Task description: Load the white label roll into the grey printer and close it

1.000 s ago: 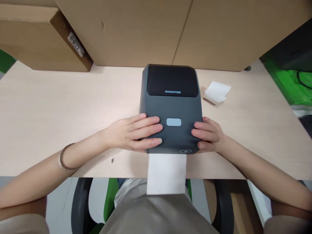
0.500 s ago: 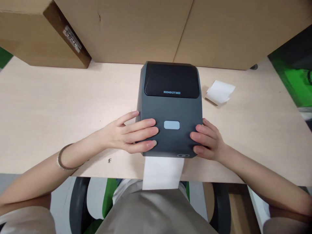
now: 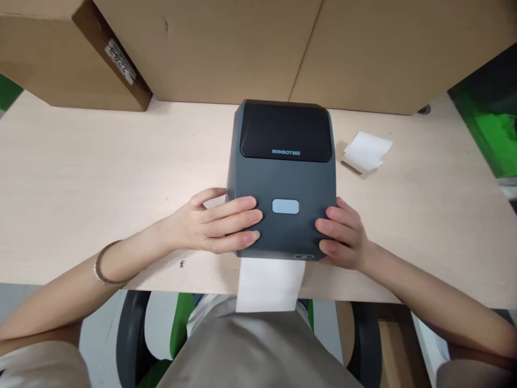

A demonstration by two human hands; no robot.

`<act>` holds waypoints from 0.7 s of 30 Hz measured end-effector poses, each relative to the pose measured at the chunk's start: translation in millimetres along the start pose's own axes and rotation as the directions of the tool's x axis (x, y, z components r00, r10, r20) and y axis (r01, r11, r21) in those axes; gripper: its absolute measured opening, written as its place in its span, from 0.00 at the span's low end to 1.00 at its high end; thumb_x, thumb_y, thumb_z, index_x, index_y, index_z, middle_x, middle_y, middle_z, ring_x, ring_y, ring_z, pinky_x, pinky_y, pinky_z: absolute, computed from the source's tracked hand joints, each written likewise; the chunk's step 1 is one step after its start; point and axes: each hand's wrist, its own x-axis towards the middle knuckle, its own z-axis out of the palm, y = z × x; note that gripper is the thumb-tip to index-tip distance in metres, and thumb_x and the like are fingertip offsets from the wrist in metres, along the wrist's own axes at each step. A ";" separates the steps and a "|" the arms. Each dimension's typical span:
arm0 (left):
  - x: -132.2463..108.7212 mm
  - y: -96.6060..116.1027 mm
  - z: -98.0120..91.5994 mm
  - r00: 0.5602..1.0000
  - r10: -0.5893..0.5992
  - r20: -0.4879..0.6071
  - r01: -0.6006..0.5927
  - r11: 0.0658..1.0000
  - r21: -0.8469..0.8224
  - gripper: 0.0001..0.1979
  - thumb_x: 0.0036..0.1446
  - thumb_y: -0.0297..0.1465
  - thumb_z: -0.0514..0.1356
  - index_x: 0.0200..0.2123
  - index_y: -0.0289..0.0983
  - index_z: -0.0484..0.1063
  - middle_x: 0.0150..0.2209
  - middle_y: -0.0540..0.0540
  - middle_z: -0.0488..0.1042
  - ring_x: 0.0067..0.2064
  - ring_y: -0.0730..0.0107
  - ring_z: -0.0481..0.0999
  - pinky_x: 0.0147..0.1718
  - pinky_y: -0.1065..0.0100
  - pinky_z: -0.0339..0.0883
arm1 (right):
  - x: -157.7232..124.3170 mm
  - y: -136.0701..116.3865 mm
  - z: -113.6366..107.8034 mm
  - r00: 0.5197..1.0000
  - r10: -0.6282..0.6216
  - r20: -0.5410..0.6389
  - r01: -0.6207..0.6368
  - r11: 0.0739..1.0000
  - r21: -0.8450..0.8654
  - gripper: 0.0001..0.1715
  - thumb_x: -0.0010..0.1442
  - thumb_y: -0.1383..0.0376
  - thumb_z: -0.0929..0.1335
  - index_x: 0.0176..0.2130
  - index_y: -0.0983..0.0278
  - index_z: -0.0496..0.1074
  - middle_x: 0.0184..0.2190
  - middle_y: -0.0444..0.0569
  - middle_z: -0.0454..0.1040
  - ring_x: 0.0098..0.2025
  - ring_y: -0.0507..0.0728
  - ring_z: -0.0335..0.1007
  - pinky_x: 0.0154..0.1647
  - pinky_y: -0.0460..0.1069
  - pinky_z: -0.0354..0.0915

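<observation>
A dark grey label printer (image 3: 285, 180) with a black window and a light blue button stands on the pale table in front of me. White label paper (image 3: 270, 284) hangs from its near side over the table edge. My left hand (image 3: 218, 221) grips the printer's left side, its fingers on the lid and the thumb at the side. On the right side, my right hand (image 3: 345, 234) grips the lower corner, fingertips on the lid. A bracelet circles my left wrist.
A folded white paper (image 3: 367, 151) lies right of the printer on the table (image 3: 100, 178). Large cardboard boxes (image 3: 214, 48) stand along the back, and another box (image 3: 52, 54) with a written label sits at the back left. Chair armrests flank my lap.
Both hands stay on the printer, almost unmoved. My left thumb has shifted very slightly at the printer's side, and the view has moved a little.
</observation>
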 end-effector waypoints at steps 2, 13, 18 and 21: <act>-1.0 1.2 0.9 1.000 -0.019 0.003 0.019 0.999 -0.030 0.10 0.73 0.37 0.53 0.52 0.49 0.72 0.57 0.55 0.82 0.67 0.68 0.77 0.72 0.58 0.63 | 1.0 -1.3 2.2 1.000 0.019 -0.012 -0.018 0.999 0.050 0.08 0.69 0.55 0.68 0.40 0.55 0.73 0.64 0.40 0.75 0.77 0.53 0.59 0.80 0.54 0.59; 9.4 -3.6 -15.4 0.994 -0.063 0.092 0.080 0.979 -0.190 0.26 0.63 0.42 0.49 0.60 0.47 0.73 0.57 0.50 0.83 0.67 0.62 0.77 0.79 0.53 0.50 | 22.1 3.2 -7.7 1.000 -0.014 0.017 0.014 1.000 -0.005 0.18 0.67 0.51 0.62 0.44 0.57 0.75 0.51 0.44 0.82 0.65 0.54 0.75 0.78 0.53 0.61; 29.7 -4.1 -12.2 0.981 -0.082 0.178 0.107 0.985 -0.136 0.32 0.68 0.53 0.49 0.67 0.45 0.69 0.56 0.47 0.84 0.65 0.56 0.79 0.77 0.52 0.54 | 40.8 10.3 1.9 0.997 -0.060 0.055 0.060 0.998 0.003 0.24 0.69 0.51 0.60 0.49 0.61 0.77 0.54 0.46 0.81 0.63 0.56 0.76 0.70 0.55 0.70; 37.3 -1.6 -10.1 0.984 -0.090 0.151 0.106 0.989 -0.101 0.31 0.70 0.53 0.49 0.65 0.41 0.70 0.55 0.46 0.85 0.63 0.62 0.80 0.72 0.59 0.62 | 44.8 10.1 7.1 0.999 -0.044 0.017 0.043 0.997 0.056 0.24 0.67 0.51 0.62 0.51 0.62 0.75 0.51 0.50 0.82 0.61 0.57 0.78 0.63 0.55 0.75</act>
